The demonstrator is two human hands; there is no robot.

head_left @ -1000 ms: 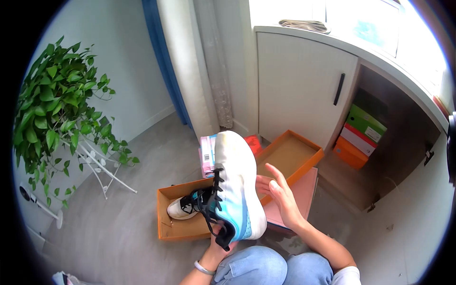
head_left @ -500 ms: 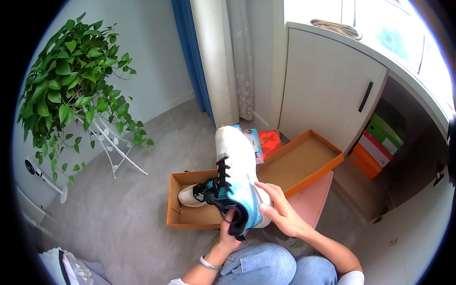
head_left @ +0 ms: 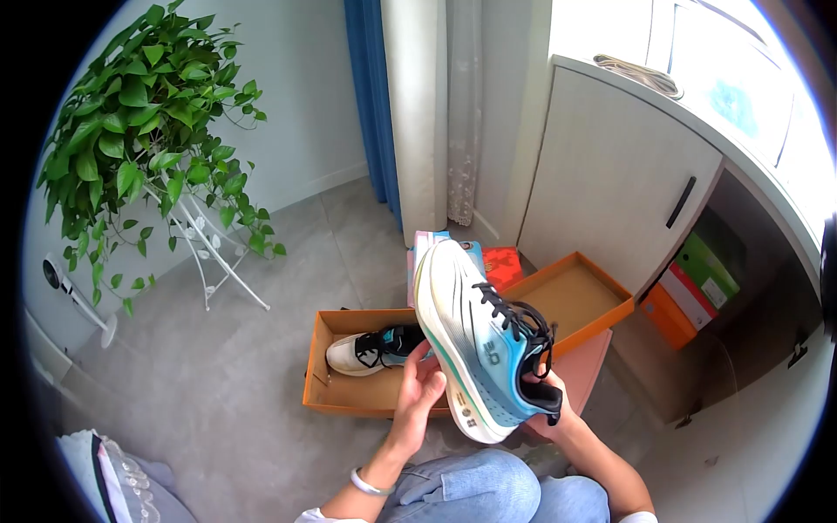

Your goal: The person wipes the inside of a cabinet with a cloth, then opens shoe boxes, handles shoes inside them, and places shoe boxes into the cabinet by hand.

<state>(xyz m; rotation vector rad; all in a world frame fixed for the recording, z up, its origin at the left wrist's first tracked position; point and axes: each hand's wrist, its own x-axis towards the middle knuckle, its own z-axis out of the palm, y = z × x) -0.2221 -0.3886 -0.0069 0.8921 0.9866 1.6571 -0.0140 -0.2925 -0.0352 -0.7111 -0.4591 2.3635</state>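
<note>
A white-and-blue sneaker (head_left: 488, 349) with black laces is held up in front of me, its toe pointing away and its side with a thick white sole facing left. My right hand (head_left: 554, 410) grips it at the heel, the fingers partly hidden behind the collar. My left hand (head_left: 417, 401) holds the sole edge from the left, its fingertips partly behind the shoe. Below, the matching sneaker (head_left: 356, 354) lies on its own in an orange shoebox (head_left: 349, 403). The held sneaker hides the box's right end.
An orange box lid (head_left: 567, 292) lies tilted at the right, over a pink surface (head_left: 586, 375). Behind are colourful packages (head_left: 501, 266). A potted plant (head_left: 131, 131) on a white stand (head_left: 209, 244) is left; an open cabinet (head_left: 741, 340) holding shoeboxes (head_left: 689, 292) is right.
The held sneaker has turned from showing its laced top to showing its side, and shifted right. My right hand has moved to the heel; my left hand from the heel to the sole.
</note>
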